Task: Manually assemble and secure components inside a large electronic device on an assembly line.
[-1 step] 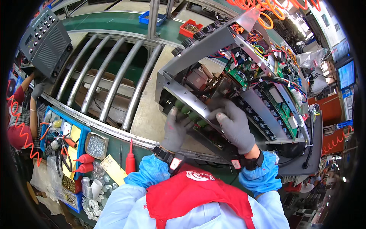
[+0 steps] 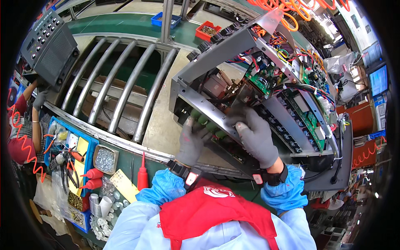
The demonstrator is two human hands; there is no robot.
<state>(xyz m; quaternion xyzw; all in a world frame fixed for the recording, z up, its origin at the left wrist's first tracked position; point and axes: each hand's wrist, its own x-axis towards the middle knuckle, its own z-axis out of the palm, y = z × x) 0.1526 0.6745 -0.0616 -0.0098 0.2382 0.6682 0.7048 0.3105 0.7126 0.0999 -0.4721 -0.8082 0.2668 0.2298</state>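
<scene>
An open metal machine chassis stands tilted before me, with circuit boards, bundled wires and a coil inside. My left hand, in a grey glove, reaches to its lower front, beside several green cylindrical parts. Those fingers are bent and closed; what they may grip is hidden. My right hand, also gloved, lies over the chassis's lower rail, thumb near the metal edge. Its fingertips are smeared by motion inside the frame. A green circuit board is fixed above the right hand.
Steel rollers run to the left, where a finished-looking grey machine stands beside a co-worker's gloved hand. Nearer lie a blue tool tray, a screw box and red bottles. Orange coiled hoses hang above.
The fingers of my right hand have shifted slightly over the rail. My left hand and the chassis look almost the same.
</scene>
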